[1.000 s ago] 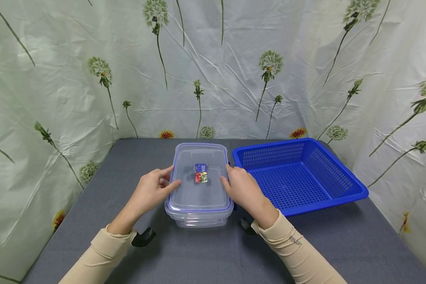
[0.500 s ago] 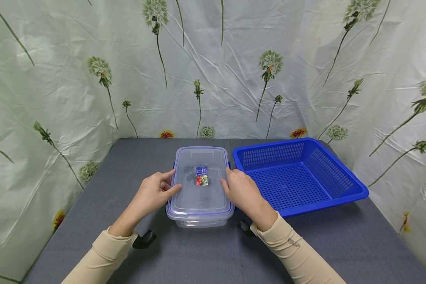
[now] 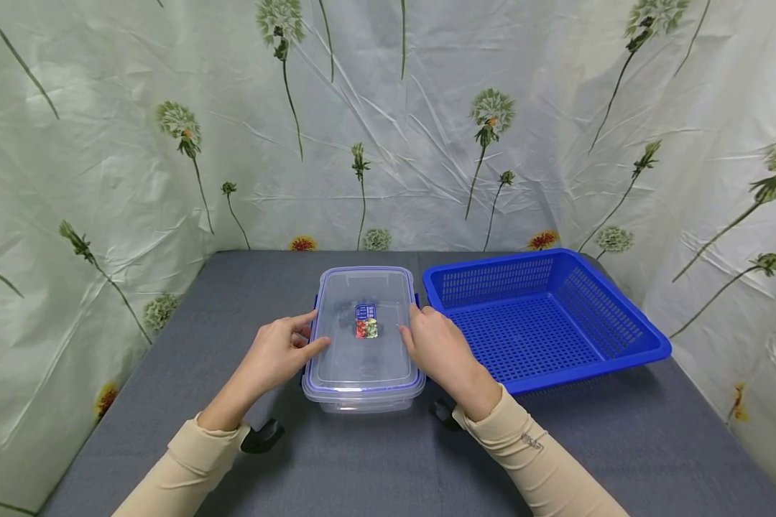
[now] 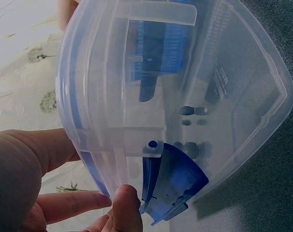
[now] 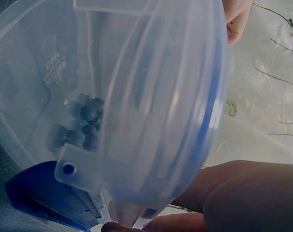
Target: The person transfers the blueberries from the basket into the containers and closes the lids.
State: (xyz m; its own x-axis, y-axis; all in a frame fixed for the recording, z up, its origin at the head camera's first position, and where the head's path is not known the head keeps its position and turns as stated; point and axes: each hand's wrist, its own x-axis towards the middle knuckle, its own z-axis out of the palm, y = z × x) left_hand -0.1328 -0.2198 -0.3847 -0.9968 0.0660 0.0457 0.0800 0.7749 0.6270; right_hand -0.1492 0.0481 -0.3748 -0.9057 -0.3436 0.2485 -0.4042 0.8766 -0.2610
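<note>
A clear plastic food box (image 3: 366, 407) stands on the cloth. Its clear lid (image 3: 362, 366), with a blue seal and a small picture label, lies over the top. My left hand (image 3: 274, 352) holds the lid's left edge, thumb above and fingers at the side. On the opposite edge my right hand (image 3: 442, 348) grips likewise. A blue side latch (image 4: 177, 179) hangs outward in the left wrist view, and another blue latch (image 5: 49, 193) does so in the right wrist view. Several dark round pieces (image 5: 90, 113) show through the box wall; their kind is unclear.
A blue perforated plastic basket (image 3: 524, 337) stands right of the box, close to my right hand. Grey cloth (image 3: 252, 280) covers the table. A flower-printed curtain (image 3: 420, 143) hangs behind and at both sides.
The lid, held in both hands, has come down and slightly toward me onto the box, then stayed nearly still over the last half second. The basket has not moved.
</note>
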